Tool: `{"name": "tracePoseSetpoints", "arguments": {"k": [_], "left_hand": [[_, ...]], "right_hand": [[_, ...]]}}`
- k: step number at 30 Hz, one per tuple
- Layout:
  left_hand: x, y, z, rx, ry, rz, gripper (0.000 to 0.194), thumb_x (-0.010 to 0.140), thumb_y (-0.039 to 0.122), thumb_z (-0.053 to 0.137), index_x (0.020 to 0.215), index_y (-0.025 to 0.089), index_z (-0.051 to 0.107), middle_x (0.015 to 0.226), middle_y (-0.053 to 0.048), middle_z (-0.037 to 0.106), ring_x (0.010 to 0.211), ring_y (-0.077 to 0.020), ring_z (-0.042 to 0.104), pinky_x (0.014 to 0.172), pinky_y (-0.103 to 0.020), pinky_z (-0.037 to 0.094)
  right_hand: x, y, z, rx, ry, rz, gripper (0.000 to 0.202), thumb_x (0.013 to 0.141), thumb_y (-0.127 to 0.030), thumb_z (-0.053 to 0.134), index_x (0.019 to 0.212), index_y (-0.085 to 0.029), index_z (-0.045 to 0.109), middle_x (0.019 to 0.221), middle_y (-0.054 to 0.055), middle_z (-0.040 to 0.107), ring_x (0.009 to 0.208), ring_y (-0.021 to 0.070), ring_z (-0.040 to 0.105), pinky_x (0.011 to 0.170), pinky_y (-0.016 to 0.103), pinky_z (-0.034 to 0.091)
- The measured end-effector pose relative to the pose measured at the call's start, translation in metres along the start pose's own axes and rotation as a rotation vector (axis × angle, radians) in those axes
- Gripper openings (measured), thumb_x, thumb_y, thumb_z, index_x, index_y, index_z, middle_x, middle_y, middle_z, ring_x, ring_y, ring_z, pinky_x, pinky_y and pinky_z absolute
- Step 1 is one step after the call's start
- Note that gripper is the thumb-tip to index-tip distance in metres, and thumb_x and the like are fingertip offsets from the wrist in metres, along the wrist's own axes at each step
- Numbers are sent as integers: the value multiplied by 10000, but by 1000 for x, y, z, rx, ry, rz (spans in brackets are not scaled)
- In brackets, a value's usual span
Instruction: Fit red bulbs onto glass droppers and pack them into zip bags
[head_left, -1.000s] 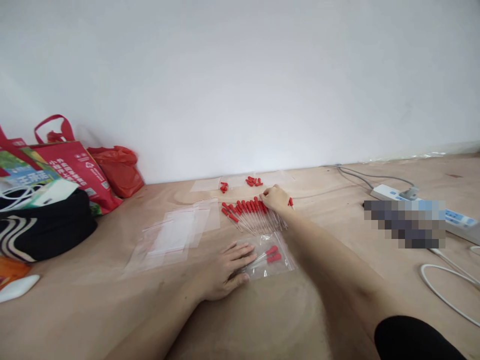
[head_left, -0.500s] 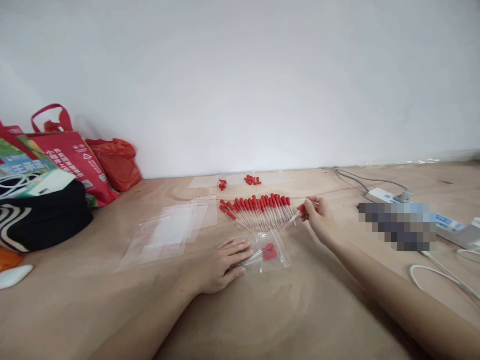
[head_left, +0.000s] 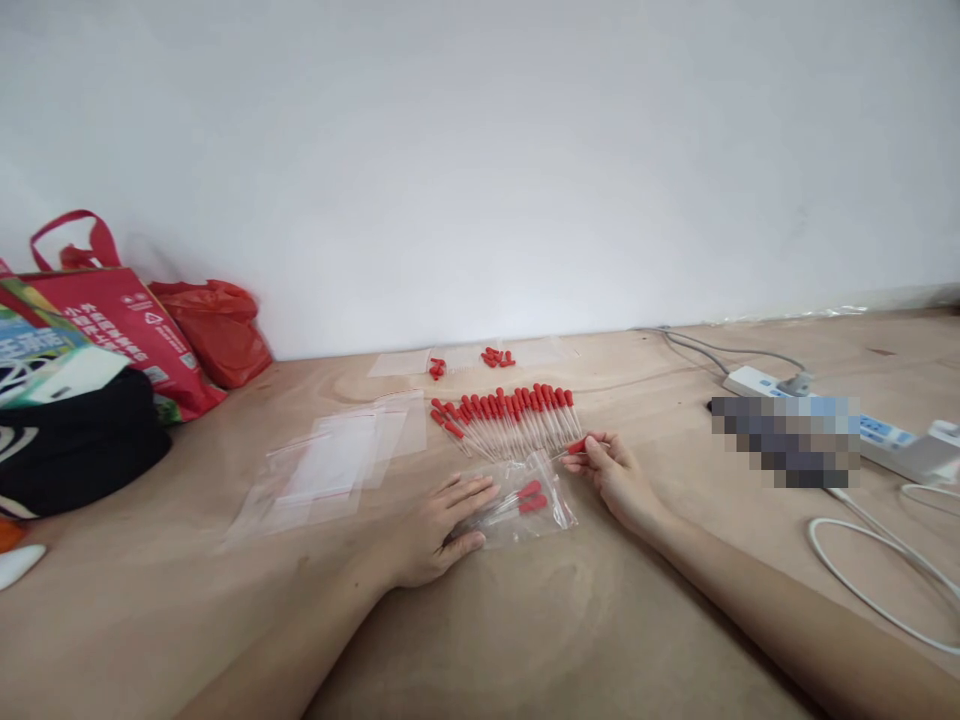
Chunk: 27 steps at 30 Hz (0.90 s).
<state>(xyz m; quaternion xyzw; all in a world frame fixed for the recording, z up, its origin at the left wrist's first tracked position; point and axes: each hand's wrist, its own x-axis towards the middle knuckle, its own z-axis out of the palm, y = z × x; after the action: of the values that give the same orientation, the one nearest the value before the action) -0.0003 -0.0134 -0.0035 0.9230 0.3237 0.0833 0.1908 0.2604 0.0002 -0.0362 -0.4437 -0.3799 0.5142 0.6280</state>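
My left hand [head_left: 442, 525] lies flat, fingers stretched out, over the left end of a clear zip bag [head_left: 504, 532] on the table. Inside that bag are two droppers [head_left: 532, 497] with red rubber bulbs, their glass stems running under my fingers. Between thumb and fingers, my right hand [head_left: 611, 470] pinches another dropper [head_left: 576, 447] by its red bulb. Its stem points left, close to the bag's right end, where the zip strip is; whether it touches cannot be made out. Just beyond, a row of several red-bulbed droppers [head_left: 517, 410] is laid side by side, bulbs away from me.
Flat clear zip bags [head_left: 322, 465] overlap on the left. Loose red bulbs [head_left: 495, 356] lie near the wall. A power strip [head_left: 870, 428], cables and a blurred-out item [head_left: 787, 440] are at right. A red shopping bag [head_left: 135, 330] and black cloth item [head_left: 97, 435] stand at far left.
My right hand has moved left and nearer with the dropper, from beside the row to the bag's right end. My left hand stays on the bag. The view has shifted slightly.
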Motion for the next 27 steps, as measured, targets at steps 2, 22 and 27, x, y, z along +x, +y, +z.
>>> {"name": "tracePoseSetpoints", "arguments": {"k": [2, 22, 27], "left_hand": [[1, -1, 1, 0, 13, -2, 487, 875, 350, 381, 1334, 300, 224, 1380, -3, 305, 1264, -187, 271, 1062, -422, 186], [5, -1, -1, 38, -11, 30, 430, 894, 286, 333, 1317, 312, 264, 1350, 32, 358, 1263, -164, 273, 1065, -420, 171], [6, 1, -2, 31, -29, 17, 434, 889, 290, 343, 1317, 294, 269, 1360, 21, 340, 1266, -163, 266, 1067, -421, 164]], "right_hand": [[-6, -2, 4, -21, -118, 56, 402, 647, -504, 606, 809, -223, 369, 686, -33, 569, 552, 107, 578, 558, 267, 482], [-4, 3, 14, -812, -328, -164, 348, 740, -390, 488, 465, -181, 456, 435, -31, 419, 418, 79, 349, 420, 214, 263], [-1, 4, 9, -842, -417, -105, 430, 743, -402, 478, 393, -183, 360, 373, -52, 325, 377, 56, 267, 391, 206, 209]]}}
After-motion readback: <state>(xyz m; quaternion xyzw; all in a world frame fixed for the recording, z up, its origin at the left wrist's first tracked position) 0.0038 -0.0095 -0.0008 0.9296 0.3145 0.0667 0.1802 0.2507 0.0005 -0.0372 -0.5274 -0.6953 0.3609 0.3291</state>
